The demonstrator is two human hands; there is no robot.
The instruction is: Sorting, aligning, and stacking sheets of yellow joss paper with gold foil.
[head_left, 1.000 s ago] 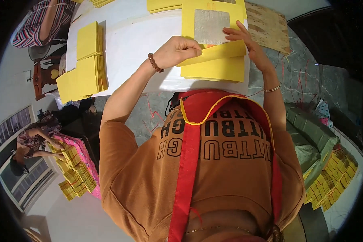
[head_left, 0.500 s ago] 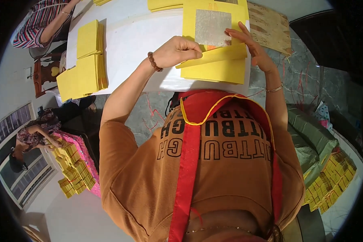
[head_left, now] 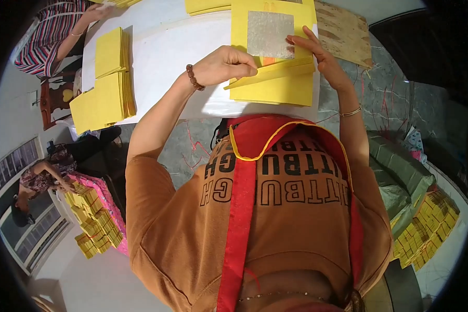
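A yellow paper sheet (head_left: 239, 31) with a silver foil square (head_left: 270, 34) lies on a stack of yellow paper (head_left: 275, 95) near the table's front edge. Its near part is folded up into a flap (head_left: 281, 71). My left hand (head_left: 225, 66), with a brown bead bracelet at the wrist, pinches the flap's left end between thumb and curled fingers. At the right edge of the stack, my right hand (head_left: 327, 62) has its fingers stretched apart. Its fingertips reach over the right side of the foil; whether they press on it I cannot tell.
Folded yellow paper stacks (head_left: 109, 83) line the table's left side, with another stack (head_left: 208, 5) at the far edge. A co-worker's hand (head_left: 100, 11) is at the far left. A wooden board (head_left: 343, 34) lies right of the table. Yellow bundles (head_left: 426, 229) sit lower right.
The flap stands slightly differently under my left hand, whose pinch stays the same. My right hand barely moves. The co-worker's hand at the far left shows further over the table.
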